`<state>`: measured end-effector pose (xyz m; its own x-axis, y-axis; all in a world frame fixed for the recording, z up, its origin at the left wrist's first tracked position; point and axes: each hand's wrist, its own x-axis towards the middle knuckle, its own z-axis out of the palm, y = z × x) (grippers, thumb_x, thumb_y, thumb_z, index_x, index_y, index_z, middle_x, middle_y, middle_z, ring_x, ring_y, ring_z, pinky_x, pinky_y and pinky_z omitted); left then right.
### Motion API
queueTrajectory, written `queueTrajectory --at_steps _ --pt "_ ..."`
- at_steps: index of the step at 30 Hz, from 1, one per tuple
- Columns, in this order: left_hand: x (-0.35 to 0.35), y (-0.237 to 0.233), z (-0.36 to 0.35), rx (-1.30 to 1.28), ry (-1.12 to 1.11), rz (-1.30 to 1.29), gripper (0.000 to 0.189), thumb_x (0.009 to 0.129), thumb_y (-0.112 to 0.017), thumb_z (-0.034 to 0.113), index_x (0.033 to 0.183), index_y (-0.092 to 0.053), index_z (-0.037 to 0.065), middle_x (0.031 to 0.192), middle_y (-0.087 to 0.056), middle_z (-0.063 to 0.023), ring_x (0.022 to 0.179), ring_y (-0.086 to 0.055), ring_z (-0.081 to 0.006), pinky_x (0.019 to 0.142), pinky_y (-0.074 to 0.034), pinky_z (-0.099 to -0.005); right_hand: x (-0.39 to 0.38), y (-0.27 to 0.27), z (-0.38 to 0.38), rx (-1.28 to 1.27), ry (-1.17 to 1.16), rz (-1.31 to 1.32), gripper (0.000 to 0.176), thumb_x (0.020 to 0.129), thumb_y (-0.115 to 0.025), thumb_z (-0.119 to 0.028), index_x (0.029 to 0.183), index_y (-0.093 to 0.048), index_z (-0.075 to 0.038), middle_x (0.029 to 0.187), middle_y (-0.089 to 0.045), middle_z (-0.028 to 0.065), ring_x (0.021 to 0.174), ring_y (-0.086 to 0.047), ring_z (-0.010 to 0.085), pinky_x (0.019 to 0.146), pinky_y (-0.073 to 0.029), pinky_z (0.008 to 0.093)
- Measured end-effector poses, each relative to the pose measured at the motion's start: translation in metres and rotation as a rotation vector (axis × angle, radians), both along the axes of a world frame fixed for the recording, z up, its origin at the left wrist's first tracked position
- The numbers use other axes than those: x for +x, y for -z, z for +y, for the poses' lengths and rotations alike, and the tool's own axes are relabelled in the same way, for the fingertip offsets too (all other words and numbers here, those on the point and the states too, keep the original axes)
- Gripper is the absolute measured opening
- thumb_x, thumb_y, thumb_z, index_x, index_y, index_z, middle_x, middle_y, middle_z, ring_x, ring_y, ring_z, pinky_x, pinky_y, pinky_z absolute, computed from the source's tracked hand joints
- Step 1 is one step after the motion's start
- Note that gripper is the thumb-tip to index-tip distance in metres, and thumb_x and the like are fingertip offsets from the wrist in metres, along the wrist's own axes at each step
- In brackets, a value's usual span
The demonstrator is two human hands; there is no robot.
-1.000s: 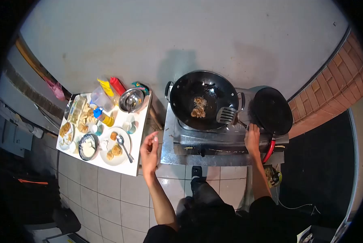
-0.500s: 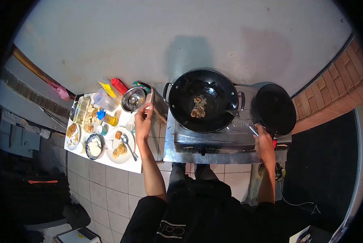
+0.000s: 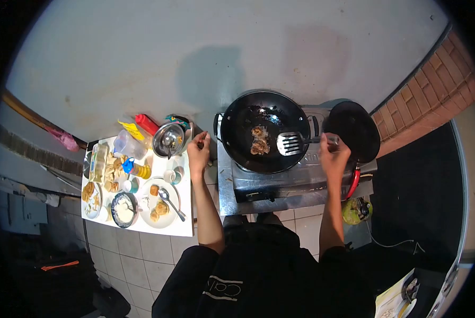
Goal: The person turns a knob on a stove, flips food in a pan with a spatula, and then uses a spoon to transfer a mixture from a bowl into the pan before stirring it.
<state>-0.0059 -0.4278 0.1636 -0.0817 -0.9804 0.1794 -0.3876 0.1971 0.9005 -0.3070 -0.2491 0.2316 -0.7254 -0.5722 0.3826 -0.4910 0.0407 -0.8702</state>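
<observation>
Right hand closed round handle of slotted spatula | left hand half open, seemingly empty | browned food in wok, middle of frame | risk: loose grip may drop spatula; hard scraping may break food

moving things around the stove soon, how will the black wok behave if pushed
The wok looks stiff, judging by its smooth, even rim. Its curved sides suggest it may rock. The browned food could slide, since the inside looks shiny.
</observation>
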Motion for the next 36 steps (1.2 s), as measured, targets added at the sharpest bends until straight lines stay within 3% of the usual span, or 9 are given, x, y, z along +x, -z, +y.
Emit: queueTrajectory --at_steps 3,4,8,21,23,25,36 --pt "-0.002 0.003 -0.010 -0.037 -0.011 0.026 0.034 0.087 -0.062 0.024 0.103 -0.064 -0.005 0.069 -0.061 -0.0075 0.063 -0.050 -0.0089 0.059 -0.043 -0.0264 0.020 -0.009 -0.015 0.039 -0.017 0.135 0.015 0.082 -0.064 -0.012 0.080 -0.063 0.003 0.062 -0.064 0.0146 0.050 -0.060 0.0152 0.051 -0.045 0.0257" --pt "-0.002 0.004 -0.013 -0.034 0.000 0.023 0.034 0.087 -0.062 0.024 0.103 -0.064 -0.005 0.069 -0.061 -0.0075 0.063 -0.050 -0.0089 0.059 -0.043 -0.0264 0.024 -0.011 -0.021 0.061 -0.011 0.204 0.016 0.083 -0.063 -0.013 0.077 -0.062 0.003 0.058 -0.062 0.0148 0.047 -0.059 0.0227 0.048 -0.043 0.0295" --pt "-0.003 0.004 -0.019 -0.031 0.045 -0.017 0.032 0.086 -0.062 0.023 0.099 -0.065 -0.006 0.068 -0.061 -0.0074 0.062 -0.051 -0.0092 0.058 -0.043 -0.0260 0.022 0.004 -0.043 0.071 -0.085 0.276 0.016 0.082 -0.062 -0.011 0.075 -0.059 0.003 0.053 -0.054 0.0153 0.044 -0.055 0.0269 0.045 -0.039 0.0343" --pt "-0.002 0.008 -0.035 0.039 0.206 0.077 0.024 0.087 -0.062 0.018 0.094 -0.067 -0.005 0.063 -0.048 0.0052 0.056 -0.038 -0.0031 0.050 -0.031 -0.0198 0.038 0.035 -0.051 0.084 0.093 0.163 0.016 0.082 -0.062 -0.010 0.076 -0.058 0.004 0.053 -0.057 0.0131 0.043 -0.056 0.0195 0.045 -0.041 0.0316" --pt "-0.003 0.006 -0.037 0.042 0.219 0.059 0.026 0.088 -0.062 0.019 0.095 -0.067 -0.005 0.064 -0.050 0.0048 0.057 -0.039 -0.0032 0.050 -0.033 -0.0201 0.035 0.045 -0.053 0.027 0.092 0.016 0.017 0.083 -0.061 -0.011 0.077 -0.058 0.005 0.052 -0.057 0.0134 0.043 -0.055 0.0170 0.045 -0.040 0.0309" --pt "-0.001 0.008 -0.038 0.139 0.188 0.063 0.029 0.089 -0.061 0.022 0.097 -0.067 -0.005 0.082 -0.067 -0.0066 0.076 -0.056 -0.0095 0.071 -0.045 -0.0255 0.038 0.037 -0.050 0.042 0.097 0.008 0.018 0.083 -0.061 -0.011 0.077 -0.058 0.006 0.052 -0.057 0.0136 0.043 -0.055 0.0161 0.045 -0.040 0.0305" --pt "-0.001 0.002 -0.038 0.121 0.173 0.098 0.029 0.088 -0.063 0.024 0.099 -0.067 -0.003 0.081 -0.064 -0.0025 0.075 -0.053 -0.0078 0.069 -0.044 -0.0234 0.053 0.010 -0.045 -0.038 0.064 0.012 0.015 0.083 -0.060 -0.009 0.074 -0.058 0.004 0.053 -0.058 0.0124 0.045 -0.056 0.0142 0.046 -0.039 0.0301"
